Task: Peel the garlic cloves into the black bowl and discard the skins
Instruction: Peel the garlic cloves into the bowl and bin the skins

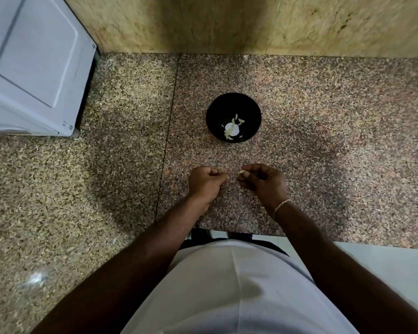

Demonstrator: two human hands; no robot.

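Head view: one black bowl; right hand pinches one garlic clove; left hand curled, contents unclear.

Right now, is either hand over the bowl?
No: the left hand and right hand are both above bare counter, nearer the person than the bowl.

Just one camera here, worn on the person's head, wide-angle, looking forward and steeply down over their torso. The granite counter fills most of the frame, with the wall running along 12 o'clock. Both hands sit close, just below center. A white appliance sits off at 10 o'clock. Edges bend from lens distortion.
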